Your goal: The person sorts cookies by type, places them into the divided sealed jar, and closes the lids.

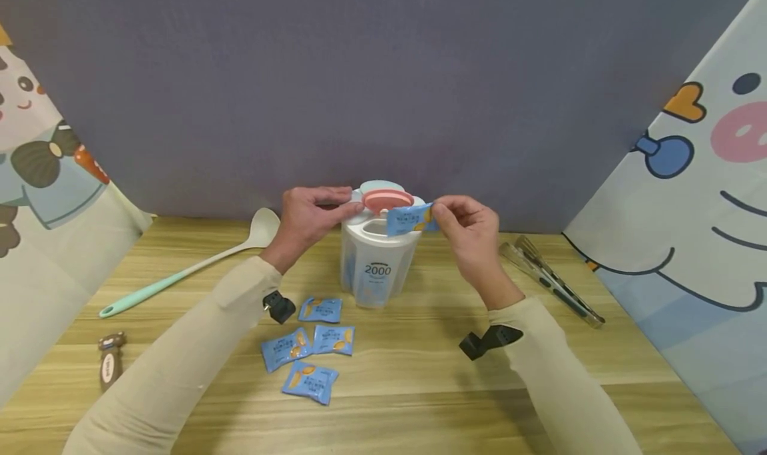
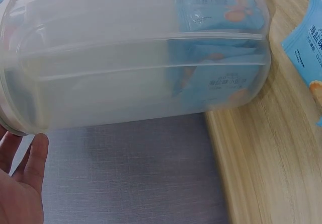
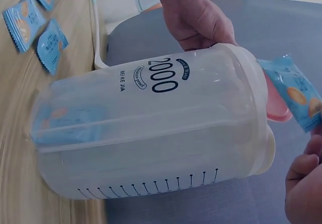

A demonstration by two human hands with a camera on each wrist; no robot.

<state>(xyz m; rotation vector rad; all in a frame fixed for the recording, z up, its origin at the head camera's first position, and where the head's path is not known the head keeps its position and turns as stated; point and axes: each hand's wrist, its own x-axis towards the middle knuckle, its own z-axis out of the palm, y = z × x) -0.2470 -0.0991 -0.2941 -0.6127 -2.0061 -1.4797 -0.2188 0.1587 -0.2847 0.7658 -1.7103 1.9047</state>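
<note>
A clear plastic storage container (image 1: 379, 278) marked 2000 stands upright near the back of the table. One flap (image 1: 388, 200) of its white lid is raised, showing a reddish underside above an opening. My left hand (image 1: 308, 218) holds the lid's left side, thumb in front and fingers behind. Between thumb and fingers, my right hand (image 1: 473, 235) pinches a blue snack packet (image 1: 403, 222), which overlaps the opening's right side in the head view. Several similar packets (image 2: 221, 78) lie at the container's bottom, seen through its wall. More loose packets (image 1: 314, 380) lie on the table in front.
A white ladle (image 1: 265, 227) with a mint handle lies to the left. Nearer on that side is a brown bear-shaped item (image 1: 110, 365). Metal tongs (image 1: 551, 278) lie on the right. A grey panel (image 1: 383, 95) rises behind the table, with cartoon-printed panels on both sides.
</note>
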